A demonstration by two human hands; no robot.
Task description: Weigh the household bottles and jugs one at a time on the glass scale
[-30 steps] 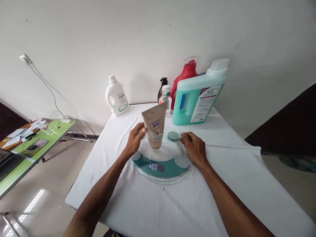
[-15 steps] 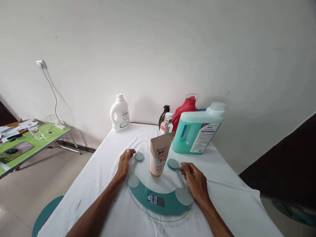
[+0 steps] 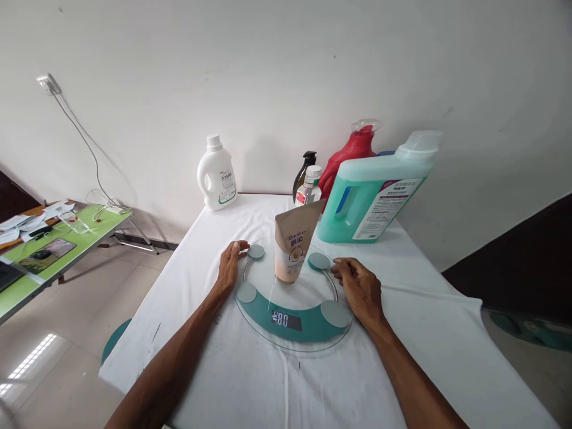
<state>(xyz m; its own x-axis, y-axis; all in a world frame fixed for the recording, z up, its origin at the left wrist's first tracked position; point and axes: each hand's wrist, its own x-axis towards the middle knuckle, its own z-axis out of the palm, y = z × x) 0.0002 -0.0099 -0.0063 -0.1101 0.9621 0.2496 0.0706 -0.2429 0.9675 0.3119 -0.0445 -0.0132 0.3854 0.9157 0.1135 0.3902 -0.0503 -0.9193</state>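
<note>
Green side table [image 3: 67, 253]: sitting far left, carrying papers and a clear glass, with a cable running up the wall to a plug.
White jug [image 3: 217, 174]: standing at the back of the desk [image 3: 250, 381], against the wall, well apart from the scale.
Left hand [image 3: 230, 266]: lying flat and open on the white cloth, fingers loosely spread, fingertips touching the left rim of the scale, gripping nothing.
Glass scale [image 3: 292, 301]: resting round and flat on the desk between both hands, its teal band facing the person, the display glowing with digits too small to read surely.
Beige tube [image 3: 295, 241]: standing upside down on its cap near the middle of the scale plate, leaning slightly right, untouched by either hand.
Small bottles [image 3: 307, 185]: a dark pump bottle and a clear one waiting just behind the tube.
Right hand [image 3: 360, 286]: resting palm down, fingers relaxed and open, touching the right rim of the scale, holding nothing.
Red bottle [image 3: 353, 152]: peeking out behind the big teal jug [image 3: 370, 193] at the back right.
</note>
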